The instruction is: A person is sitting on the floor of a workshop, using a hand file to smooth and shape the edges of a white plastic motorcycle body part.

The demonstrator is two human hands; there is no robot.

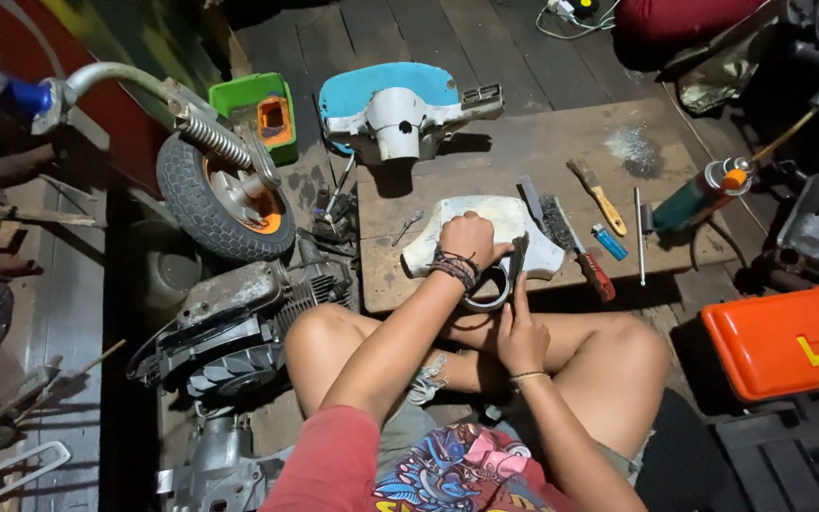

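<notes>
Left hand [467, 239] fist-closed, pressing on white panel [485, 232] at board [523, 152] front edge, right hand [520, 332] at 5 o'clock from it, fingers wrapped around dark file [518, 261] touching panel edge, wire brush [575, 248] at 3 o'clock, wheel [220, 194] at 9 o'clock.

the white panel [485, 228] under the left hand [467, 239] looks like matt, scuffed plastic, lying on a rough, dusty wooden board [523, 142]. the right hand [520, 334] grips a dark, dull metal file [518, 261]. the orange toolbox [789, 339] is smooth, glossy plastic; the tyre [191, 204] is matt, knobbly rubber.
</notes>
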